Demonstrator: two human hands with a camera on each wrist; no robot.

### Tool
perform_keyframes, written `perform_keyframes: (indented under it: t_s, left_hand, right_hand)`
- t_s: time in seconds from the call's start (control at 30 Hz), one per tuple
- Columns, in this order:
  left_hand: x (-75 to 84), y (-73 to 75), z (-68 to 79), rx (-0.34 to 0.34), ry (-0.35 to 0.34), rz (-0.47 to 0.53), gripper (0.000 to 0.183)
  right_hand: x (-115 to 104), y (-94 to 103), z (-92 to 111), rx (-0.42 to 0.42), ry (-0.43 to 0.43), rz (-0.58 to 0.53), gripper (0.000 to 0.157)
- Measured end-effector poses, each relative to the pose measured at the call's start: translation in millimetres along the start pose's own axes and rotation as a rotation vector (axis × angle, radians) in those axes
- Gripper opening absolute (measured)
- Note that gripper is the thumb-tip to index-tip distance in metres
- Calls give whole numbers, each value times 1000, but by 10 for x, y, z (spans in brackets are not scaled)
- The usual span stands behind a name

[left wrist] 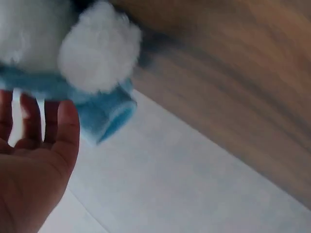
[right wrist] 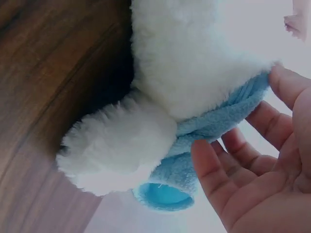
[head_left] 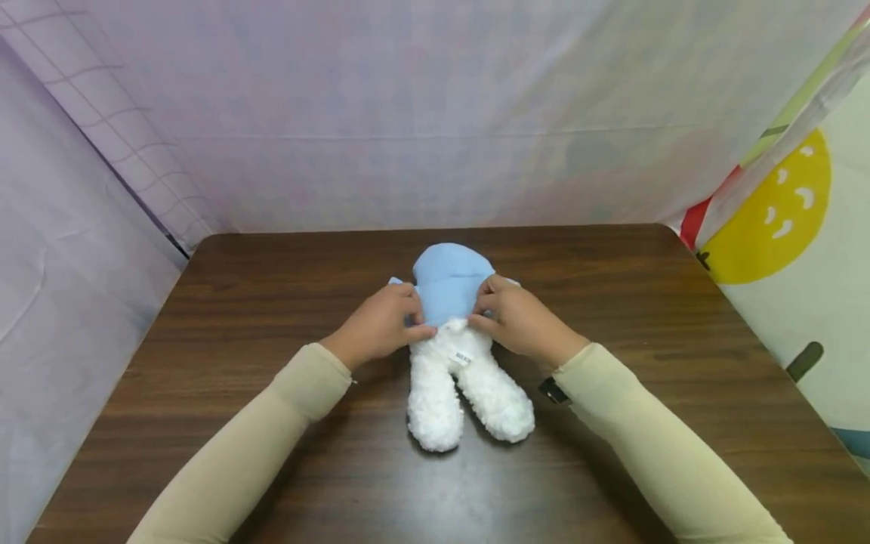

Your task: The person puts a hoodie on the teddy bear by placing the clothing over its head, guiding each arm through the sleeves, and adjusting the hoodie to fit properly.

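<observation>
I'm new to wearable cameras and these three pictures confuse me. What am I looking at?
There's no machine here, just a person's two bare hands. The widest picture comes from a camera worn on the head, looking forward and down; the two close ones come from cameras on each wrist. On the dark wooden table lies a white plush toy, legs towards the person. A blue garment covers its upper part. The left hand and right hand hold the garment's edge, one on each side.
</observation>
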State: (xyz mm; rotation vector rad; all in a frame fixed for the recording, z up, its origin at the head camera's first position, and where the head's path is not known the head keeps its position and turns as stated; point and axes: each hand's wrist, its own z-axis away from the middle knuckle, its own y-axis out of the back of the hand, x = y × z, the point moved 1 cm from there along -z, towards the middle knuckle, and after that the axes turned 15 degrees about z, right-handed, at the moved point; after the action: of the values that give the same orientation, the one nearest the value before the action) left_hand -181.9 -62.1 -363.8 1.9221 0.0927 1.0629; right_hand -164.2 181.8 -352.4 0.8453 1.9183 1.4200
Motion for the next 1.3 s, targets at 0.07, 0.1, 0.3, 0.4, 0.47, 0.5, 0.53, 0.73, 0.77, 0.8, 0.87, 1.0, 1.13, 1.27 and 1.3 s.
perform_keyframes:
  t_s: [0.07, 0.1, 0.3, 0.4, 0.47, 0.5, 0.53, 0.73, 0.77, 0.8, 0.87, 1.0, 1.13, 1.27, 1.3]
  left_hand:
    - [4, -28, -16, 22, 44, -10, 30]
    - [5, -39, -25, 35, 60, -18, 31]
    - [18, -21, -98, 27, 141, -26, 62]
    - [21, -9, -139, -37, 165, -38, 81]
    - [28, -9, -149, -60, 170, -47, 82]
    - [32, -12, -145, -59, 172, -50, 82]
    - [37, -17, -138, -49, 165, -56, 80]
    - [64, -55, -51, 83, 120, -56, 65]
    - [64, -57, -41, 92, 117, -48, 63]
    - [65, -54, -33, 91, 119, -40, 61]
    - [67, -36, -21, 73, 139, -25, 62]
    - [55, 30, 6, -36, 211, 13, 76]
    - [-3, 4, 23, -78, 257, 39, 83]
    - [-45, -73, 22, -5, 223, 6, 68]
    - [-49, -87, 24, 16, 205, -12, 63]
  right_hand:
    - [-7, -7, 11, -12, -27, 10, 17]
    - [-11, -11, 16, -24, -44, 11, 19]
    - [5, -28, 17, -118, -137, 2, 63]
    - [25, -46, -8, -152, -142, 18, 84]
    - [36, -57, -24, -167, -138, 26, 87]
    - [37, -59, -27, -172, -136, 27, 86]
    - [40, -58, -26, -172, -132, 26, 84]
    - [37, -1, 45, -78, -104, 6, 62]
    - [34, 15, 60, -57, -102, 5, 59]
    - [32, 30, 73, -40, -98, 8, 57]
    - [24, 60, 104, -46, -97, 12, 58]
    - [31, 70, 135, -172, -111, -1, 78]
    - [46, 5, 122, -216, -123, 19, 86]
    - [31, -53, 89, -139, -112, 53, 62]
    - [24, -60, 81, -120, -108, 59, 55]
